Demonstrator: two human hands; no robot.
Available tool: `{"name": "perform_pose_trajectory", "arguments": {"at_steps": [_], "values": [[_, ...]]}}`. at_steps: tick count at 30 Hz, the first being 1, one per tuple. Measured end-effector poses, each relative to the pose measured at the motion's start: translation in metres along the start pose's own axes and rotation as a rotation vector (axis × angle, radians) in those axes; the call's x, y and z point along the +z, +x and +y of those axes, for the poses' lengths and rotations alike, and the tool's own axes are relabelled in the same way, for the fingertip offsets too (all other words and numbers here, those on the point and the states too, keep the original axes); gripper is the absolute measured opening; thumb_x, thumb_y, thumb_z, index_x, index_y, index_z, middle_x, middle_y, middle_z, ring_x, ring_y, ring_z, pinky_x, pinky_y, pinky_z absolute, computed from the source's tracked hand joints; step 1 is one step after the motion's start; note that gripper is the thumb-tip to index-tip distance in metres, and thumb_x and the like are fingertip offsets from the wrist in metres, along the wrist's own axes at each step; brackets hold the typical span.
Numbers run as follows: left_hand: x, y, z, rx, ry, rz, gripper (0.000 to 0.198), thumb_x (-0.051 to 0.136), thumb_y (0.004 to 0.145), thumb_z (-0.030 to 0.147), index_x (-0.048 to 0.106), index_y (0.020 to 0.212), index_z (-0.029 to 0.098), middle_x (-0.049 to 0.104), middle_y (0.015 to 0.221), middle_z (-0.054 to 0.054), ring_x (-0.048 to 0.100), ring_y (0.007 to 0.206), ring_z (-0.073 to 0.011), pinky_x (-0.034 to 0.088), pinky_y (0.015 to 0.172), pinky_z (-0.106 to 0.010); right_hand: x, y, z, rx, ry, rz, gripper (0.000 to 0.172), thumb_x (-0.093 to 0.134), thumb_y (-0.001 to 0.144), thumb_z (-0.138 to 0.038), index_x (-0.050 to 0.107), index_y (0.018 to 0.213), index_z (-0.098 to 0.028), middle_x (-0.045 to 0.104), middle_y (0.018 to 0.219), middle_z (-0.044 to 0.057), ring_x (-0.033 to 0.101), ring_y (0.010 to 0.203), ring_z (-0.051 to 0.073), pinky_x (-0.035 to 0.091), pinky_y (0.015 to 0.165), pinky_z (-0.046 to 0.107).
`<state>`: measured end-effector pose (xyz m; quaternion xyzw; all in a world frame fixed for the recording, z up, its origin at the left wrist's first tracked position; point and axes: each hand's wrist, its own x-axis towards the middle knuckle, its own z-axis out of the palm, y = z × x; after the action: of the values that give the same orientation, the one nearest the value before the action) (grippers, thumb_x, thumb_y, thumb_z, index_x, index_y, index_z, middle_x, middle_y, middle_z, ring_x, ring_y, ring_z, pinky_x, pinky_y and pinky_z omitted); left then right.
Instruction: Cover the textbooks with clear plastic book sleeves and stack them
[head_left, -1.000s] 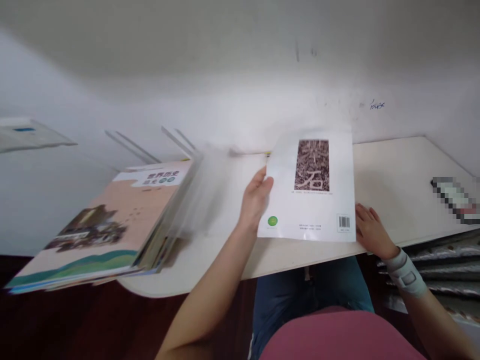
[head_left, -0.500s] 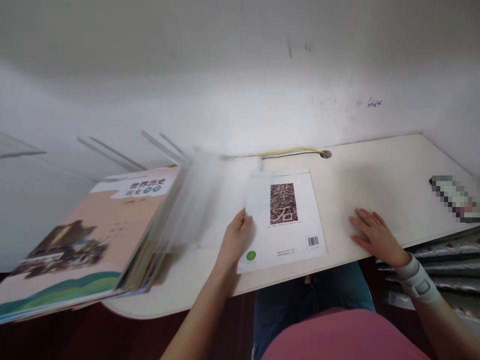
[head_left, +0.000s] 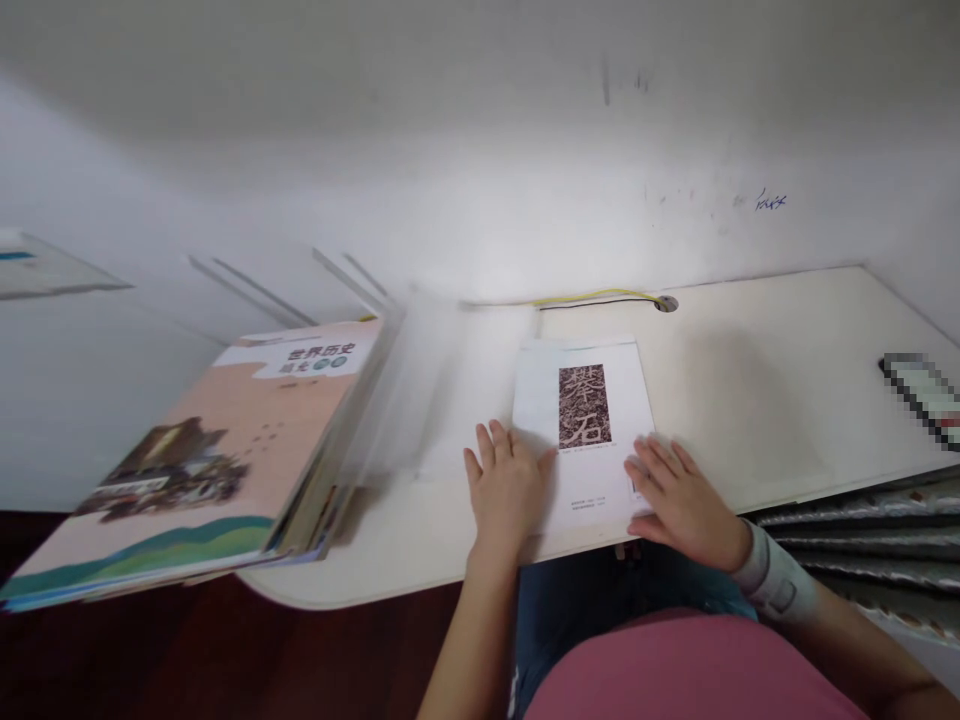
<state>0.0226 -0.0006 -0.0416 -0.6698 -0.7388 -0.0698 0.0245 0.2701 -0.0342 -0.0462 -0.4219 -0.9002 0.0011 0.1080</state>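
A white booklet [head_left: 581, 395] with a dark printed rectangle on its cover lies flat on the white desk [head_left: 750, 390] in front of me. My left hand [head_left: 504, 488] rests flat on its lower left corner, fingers stretched out. My right hand [head_left: 675, 495] lies flat on its lower right corner, fingers spread, with a white band on the wrist. Neither hand grips anything.
A stack of books [head_left: 217, 460] with a pink and green cover on top overhangs the desk's left end. A yellow cable [head_left: 592, 297] runs to a grommet hole [head_left: 665, 303] by the wall. A blurred-out object [head_left: 926, 390] sits at the right edge.
The booklet, held upright by my left hand a second ago, has been laid flat on the desk. Both hands have moved onto its lower corners and now press it down.
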Motion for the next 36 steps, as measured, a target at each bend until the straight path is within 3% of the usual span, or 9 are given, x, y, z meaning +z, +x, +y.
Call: {"name": "perform_pose_trajectory", "arguments": {"at_steps": [6,14,19,24,27,29,31,33,36], "values": [[0.002,-0.001,0.001,-0.071,-0.002,0.005,0.060,0.037,0.092,0.044,0.047,0.135,0.001,0.037,0.145,-0.028,0.024,0.140,-0.0386,0.027,0.107,-0.062,0.009,0.009,-0.007,0.040,0.066,0.009,0.055,0.054,0.088,-0.047,0.050,0.134,-0.016,0.042,0.145,0.019,0.033,0.136,0.034,0.034,0.106,0.053],[-0.007,-0.002,0.005,-0.060,-0.055,-0.002,0.055,0.037,0.093,0.043,0.055,0.127,0.003,0.036,0.147,-0.025,0.023,0.141,-0.0393,0.025,0.109,-0.062,0.008,0.005,-0.002,0.048,0.125,0.006,0.053,0.053,0.089,-0.044,0.051,0.132,-0.014,0.041,0.147,0.017,0.031,0.138,0.032,0.031,0.110,0.049],[-0.011,0.004,0.002,0.065,-0.330,-0.030,0.052,0.041,0.092,0.045,0.058,0.123,0.006,0.046,0.141,-0.022,0.034,0.137,-0.0358,0.034,0.108,-0.054,0.007,0.004,-0.001,0.058,0.204,0.072,0.043,0.047,0.092,-0.039,0.054,0.129,-0.018,0.046,0.143,0.015,0.033,0.137,0.030,0.034,0.107,0.052],[-0.044,-0.007,0.000,0.015,-0.580,0.375,0.048,0.037,0.094,0.043,0.049,0.132,0.016,0.048,0.142,-0.015,0.040,0.135,-0.0261,0.034,0.110,-0.045,0.011,0.001,-0.008,0.045,0.198,0.223,0.022,0.045,0.094,-0.023,0.067,0.096,-0.021,0.066,0.101,0.008,0.059,0.102,0.022,0.046,0.095,0.043],[-0.060,-0.026,0.011,-0.179,-0.659,0.657,0.050,0.024,0.097,0.037,0.026,0.145,0.026,0.030,0.152,-0.011,0.032,0.140,-0.0222,0.037,0.109,-0.043,0.012,0.001,-0.013,0.101,0.193,0.289,0.025,0.041,0.094,-0.018,0.065,0.086,-0.020,0.064,0.087,0.007,0.060,0.081,0.018,0.052,0.077,0.034],[-0.056,-0.037,0.024,-0.251,-0.795,0.754,0.051,0.014,0.097,0.038,0.011,0.148,0.032,0.018,0.157,-0.008,0.025,0.143,-0.0223,0.038,0.108,-0.046,0.011,0.001,-0.015,0.188,0.267,0.367,0.024,0.040,0.095,-0.019,0.062,0.086,-0.019,0.062,0.086,0.007,0.060,0.077,0.017,0.052,0.072,0.031],[-0.044,-0.041,0.038,-0.142,-1.000,0.698,0.055,0.020,0.096,0.047,0.006,0.148,0.036,0.012,0.159,-0.007,0.021,0.144,-0.0249,0.036,0.108,-0.048,0.009,0.000,-0.016,0.243,0.380,0.441,0.021,0.040,0.095,-0.020,0.059,0.087,-0.020,0.060,0.084,0.006,0.059,0.075,0.016,0.052,0.069,0.029],[-0.029,-0.037,0.056,0.067,-1.096,0.524,0.076,0.042,0.088,0.057,0.002,0.149,0.036,0.004,0.160,-0.008,0.015,0.145,-0.0300,0.031,0.110,-0.052,0.006,-0.002,-0.016,0.236,0.473,0.479,0.018,0.041,0.094,-0.020,0.057,0.086,-0.020,0.059,0.082,0.005,0.058,0.071,0.014,0.052,0.066,0.028],[-0.018,-0.021,0.087,0.317,-0.932,0.312,0.109,0.066,0.076,0.051,-0.012,0.149,0.029,-0.009,0.159,-0.015,0.001,0.145,-0.0361,0.021,0.112,-0.059,0.002,-0.008,-0.007,0.162,0.533,0.486,0.015,0.043,0.092,-0.019,0.058,0.088,-0.021,0.061,0.084,0.005,0.059,0.073,0.014,0.052,0.066,0.027]]}}
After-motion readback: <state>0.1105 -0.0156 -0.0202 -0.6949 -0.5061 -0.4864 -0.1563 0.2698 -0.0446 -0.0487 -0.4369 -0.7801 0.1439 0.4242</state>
